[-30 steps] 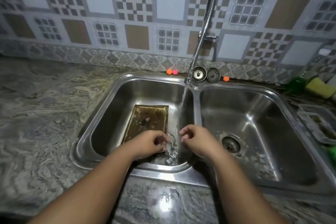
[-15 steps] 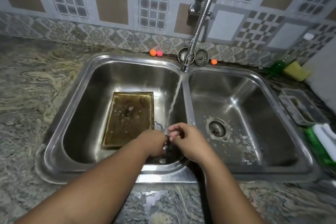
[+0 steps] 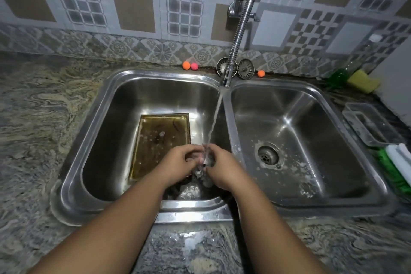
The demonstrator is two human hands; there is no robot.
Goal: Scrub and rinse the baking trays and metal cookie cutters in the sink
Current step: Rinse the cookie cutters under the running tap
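Note:
A brown, stained baking tray (image 3: 162, 138) holding murky water lies flat in the left basin of the steel double sink (image 3: 106, 100). The faucet (image 3: 225, 78) pours a thin stream of water (image 3: 214, 118) onto my hands. My left hand (image 3: 178, 167) and my right hand (image 3: 222, 169) meet at the basin's front right, fingertips pinched on a small shiny metal cookie cutter (image 3: 204, 160) under the stream. The fingers and splashing water hide most of the cutter.
The right basin has a bare drain (image 3: 268, 155) and soap flecks. On the right counter stand a green soap bottle (image 3: 340, 73), a yellow sponge (image 3: 363, 81), a clear plastic container (image 3: 373, 124) and a green-and-white scrubber (image 3: 398, 162). Two sink strainers (image 3: 245, 69) and small orange balls (image 3: 186, 65) sit by the wall.
My hands have come closer together under the stream, fingertips now touching around the cutter. The view has tilted downward, showing more of the front counter.

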